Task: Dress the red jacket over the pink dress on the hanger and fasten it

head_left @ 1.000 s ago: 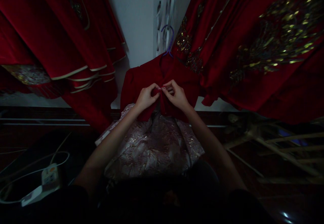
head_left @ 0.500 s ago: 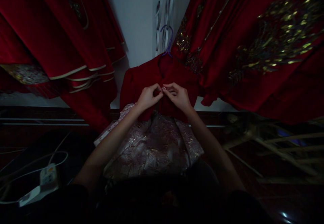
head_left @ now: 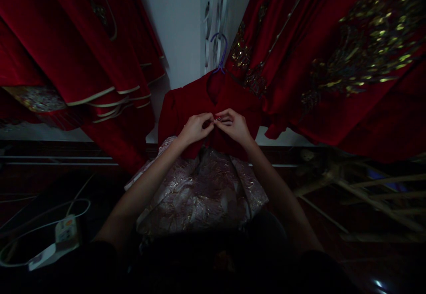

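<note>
Pinch grips: left hand and right hand close on the clasp at the red garment front; keep its edges aligned.

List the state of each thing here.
Red jacket: hanging on the hanger, front pinched by both hands.
Hanger: hung up, bearing the jacket.
Left hand: shut on the jacket front.
Right hand: shut on the jacket front.
Patterned skirt: spread out below the jacket.
Power strip: lying flat, cord attached.

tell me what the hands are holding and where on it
Left hand and right hand pinch the red jacket at its front closure, just below the collar.
</note>
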The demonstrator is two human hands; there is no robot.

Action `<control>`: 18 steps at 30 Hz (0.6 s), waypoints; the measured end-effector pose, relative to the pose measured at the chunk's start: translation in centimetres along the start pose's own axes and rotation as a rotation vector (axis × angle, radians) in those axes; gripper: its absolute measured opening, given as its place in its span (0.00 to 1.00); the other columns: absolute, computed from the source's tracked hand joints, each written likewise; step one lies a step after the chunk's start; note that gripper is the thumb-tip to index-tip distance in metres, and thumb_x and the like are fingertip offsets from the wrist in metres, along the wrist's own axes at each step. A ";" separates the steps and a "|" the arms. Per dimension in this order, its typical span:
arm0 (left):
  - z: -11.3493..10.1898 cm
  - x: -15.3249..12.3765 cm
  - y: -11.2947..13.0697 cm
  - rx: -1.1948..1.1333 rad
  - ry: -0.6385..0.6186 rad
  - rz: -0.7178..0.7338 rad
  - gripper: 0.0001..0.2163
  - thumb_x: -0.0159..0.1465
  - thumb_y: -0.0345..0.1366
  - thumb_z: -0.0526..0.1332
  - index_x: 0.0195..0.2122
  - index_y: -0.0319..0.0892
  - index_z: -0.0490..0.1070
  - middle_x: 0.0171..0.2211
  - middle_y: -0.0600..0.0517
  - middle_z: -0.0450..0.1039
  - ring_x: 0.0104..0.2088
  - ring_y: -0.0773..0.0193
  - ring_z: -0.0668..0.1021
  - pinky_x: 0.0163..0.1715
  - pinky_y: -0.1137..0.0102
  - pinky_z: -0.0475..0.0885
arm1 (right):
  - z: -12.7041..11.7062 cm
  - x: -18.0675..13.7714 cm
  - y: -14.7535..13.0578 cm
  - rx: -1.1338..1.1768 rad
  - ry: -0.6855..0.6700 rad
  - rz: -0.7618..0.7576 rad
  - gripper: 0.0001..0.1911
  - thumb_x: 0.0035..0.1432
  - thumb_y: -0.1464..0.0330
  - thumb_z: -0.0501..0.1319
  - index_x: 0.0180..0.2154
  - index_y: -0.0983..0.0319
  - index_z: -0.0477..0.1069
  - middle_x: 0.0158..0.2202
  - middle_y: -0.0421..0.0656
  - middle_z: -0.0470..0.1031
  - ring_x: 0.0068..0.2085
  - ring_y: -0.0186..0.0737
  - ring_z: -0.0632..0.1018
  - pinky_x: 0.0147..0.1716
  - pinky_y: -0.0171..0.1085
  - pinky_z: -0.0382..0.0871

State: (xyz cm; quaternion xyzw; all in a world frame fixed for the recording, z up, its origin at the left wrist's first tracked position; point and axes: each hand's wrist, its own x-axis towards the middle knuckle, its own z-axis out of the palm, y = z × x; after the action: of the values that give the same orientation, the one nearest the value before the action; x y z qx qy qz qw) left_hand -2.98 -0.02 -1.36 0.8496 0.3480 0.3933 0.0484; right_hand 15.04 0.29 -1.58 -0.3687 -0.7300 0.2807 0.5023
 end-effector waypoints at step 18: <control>3.0 -0.1 0.7 -0.415 0.208 -0.229 0.06 0.61 0.37 0.57 0.35 0.41 0.69 0.32 0.52 0.74 0.32 0.67 0.75 0.34 0.72 0.70 | 2.1 -2.1 1.5 0.019 0.102 -0.048 0.31 0.56 0.56 0.60 0.56 0.54 0.49 0.49 0.47 0.64 0.40 0.37 0.73 0.32 0.34 0.72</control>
State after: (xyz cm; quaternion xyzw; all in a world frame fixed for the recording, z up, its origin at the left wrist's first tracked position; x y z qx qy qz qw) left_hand -0.49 -0.05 -3.23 0.7316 0.3570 0.5335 0.2296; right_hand 13.93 -0.66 -4.51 -0.3602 -0.7094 0.2563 0.5490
